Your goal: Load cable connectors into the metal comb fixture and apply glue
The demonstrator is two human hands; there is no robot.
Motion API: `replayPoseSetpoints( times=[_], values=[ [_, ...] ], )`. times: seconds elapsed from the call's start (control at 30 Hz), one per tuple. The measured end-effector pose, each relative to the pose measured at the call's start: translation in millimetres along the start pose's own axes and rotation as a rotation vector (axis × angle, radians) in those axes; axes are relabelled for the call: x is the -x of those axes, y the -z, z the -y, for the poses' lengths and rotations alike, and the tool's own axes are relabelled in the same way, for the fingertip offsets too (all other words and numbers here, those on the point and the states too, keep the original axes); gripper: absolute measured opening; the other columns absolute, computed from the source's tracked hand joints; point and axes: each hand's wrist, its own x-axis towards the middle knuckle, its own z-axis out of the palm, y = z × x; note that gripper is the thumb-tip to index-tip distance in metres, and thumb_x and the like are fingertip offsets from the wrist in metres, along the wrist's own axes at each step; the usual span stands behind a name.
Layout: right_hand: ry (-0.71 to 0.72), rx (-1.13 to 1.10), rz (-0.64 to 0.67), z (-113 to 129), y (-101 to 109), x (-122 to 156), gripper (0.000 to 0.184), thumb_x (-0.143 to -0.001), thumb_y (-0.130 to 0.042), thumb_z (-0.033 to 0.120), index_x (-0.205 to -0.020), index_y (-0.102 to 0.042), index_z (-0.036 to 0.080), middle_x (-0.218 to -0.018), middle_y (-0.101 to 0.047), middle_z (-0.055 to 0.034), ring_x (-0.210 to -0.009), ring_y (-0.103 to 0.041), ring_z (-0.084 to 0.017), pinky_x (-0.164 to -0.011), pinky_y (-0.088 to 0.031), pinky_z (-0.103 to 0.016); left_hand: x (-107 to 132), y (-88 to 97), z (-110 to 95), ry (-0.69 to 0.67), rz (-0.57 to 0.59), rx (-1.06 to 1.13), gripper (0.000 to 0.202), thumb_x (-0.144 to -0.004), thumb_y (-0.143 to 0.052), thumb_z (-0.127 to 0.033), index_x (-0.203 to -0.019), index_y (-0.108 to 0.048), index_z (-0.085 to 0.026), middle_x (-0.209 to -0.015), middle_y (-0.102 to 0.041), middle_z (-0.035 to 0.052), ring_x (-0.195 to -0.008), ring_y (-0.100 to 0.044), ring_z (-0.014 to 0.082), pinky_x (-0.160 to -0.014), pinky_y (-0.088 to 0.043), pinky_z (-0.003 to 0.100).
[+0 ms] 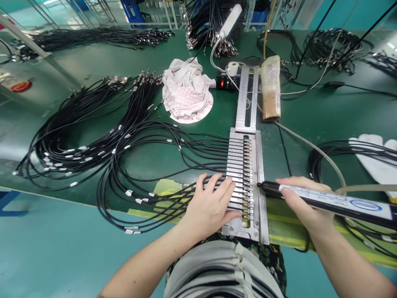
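A metal fixture (258, 165) lies near the table's front edge, with a row of brass-coloured connectors (247, 165) along its slot. Black cables (201, 157) run from its left side. My left hand (209, 207) lies palm down over the lower cables and the fixture's left edge, fingers stretched out. In my right hand (310, 207) is a thick pen-shaped tool (335, 198) with a white label and a blue oval. Its black tapered tip touches or hovers by the fixture's right part; I cannot tell which. What kind of tool it is stays unclear.
Bundled black cables (58, 140) spread over the left of the green table (139, 58). A crumpled cloth (187, 89), a control box (228, 81) with red and green lights, and a taped block (271, 89) stand behind the fixture. A white glove (374, 165) lies right, under cables.
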Motion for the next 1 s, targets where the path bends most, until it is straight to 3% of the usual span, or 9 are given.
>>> replayPoseSetpoints(
  times=[1.0],
  values=[
    [0.015,-0.014,0.02,-4.4,1.1,3.4,0.012,-0.075,-0.065,0.02,-0.083,-0.069,0.028,-0.075,-0.07,0.0031,-0.062,-0.064,-0.013,-0.053,-0.05,-0.02,2.1,-5.0,1.5,-0.013,-0.059,0.014,0.055,-0.09,-0.04,-0.054,-0.126,-0.05,-0.013,-0.132,-0.051,0.01,-0.12,-0.041,0.0308,-0.102,-0.023,0.052]
  ],
)
